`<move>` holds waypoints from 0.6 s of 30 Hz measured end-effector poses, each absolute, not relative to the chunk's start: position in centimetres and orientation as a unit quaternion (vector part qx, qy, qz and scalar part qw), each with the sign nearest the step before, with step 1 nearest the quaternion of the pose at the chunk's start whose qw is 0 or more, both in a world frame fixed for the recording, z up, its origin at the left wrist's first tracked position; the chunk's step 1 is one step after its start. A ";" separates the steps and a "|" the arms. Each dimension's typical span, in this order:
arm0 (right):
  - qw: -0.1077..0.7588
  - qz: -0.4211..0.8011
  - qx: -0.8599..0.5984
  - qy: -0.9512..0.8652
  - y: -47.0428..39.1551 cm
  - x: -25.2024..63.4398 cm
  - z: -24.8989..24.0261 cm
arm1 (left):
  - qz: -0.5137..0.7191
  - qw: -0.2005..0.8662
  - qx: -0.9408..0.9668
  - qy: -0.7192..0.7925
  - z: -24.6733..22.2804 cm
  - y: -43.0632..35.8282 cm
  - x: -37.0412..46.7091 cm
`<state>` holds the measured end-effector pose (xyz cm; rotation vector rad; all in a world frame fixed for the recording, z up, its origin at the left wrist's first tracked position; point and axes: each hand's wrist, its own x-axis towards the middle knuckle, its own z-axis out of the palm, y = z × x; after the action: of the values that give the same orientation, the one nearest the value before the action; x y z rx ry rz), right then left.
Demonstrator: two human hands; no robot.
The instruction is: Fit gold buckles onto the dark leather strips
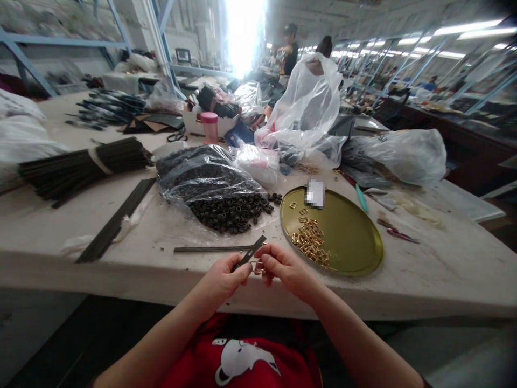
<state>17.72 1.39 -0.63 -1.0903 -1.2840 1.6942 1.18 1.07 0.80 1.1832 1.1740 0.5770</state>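
- Grasping a dark strip [255, 249] in its fingers, the left hand [225, 276] holds it slanted near the front edge of the tabletop [436, 264].
- Just beside the strip, the right hand [288, 270] has its fingers pinched on a small metal frame [257, 268].
- Behind the left hand lies a second narrow strip [205, 249].
- To the right, a round gold-coloured tray [351, 237] holds piled metal frames [310, 242].
- Farther back, small dark pieces [230, 215] fill a clear plastic bag [202, 167].
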 end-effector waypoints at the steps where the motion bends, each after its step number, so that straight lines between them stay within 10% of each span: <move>1: 0.375 0.674 -0.422 -0.477 1.2 17.6 -0.8 | 0.263 0.637 0.505 0.520 0.7 1.0 1.0; 18: 0.489 0.682 -0.427 -0.336 0.1 15.7 -3.4 | 0.302 0.597 0.523 0.529 -0.3 1.1 1.3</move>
<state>15.71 0.09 -3.41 -1.0377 -0.8157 1.6576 1.34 1.07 -0.30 1.2139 1.2276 0.7002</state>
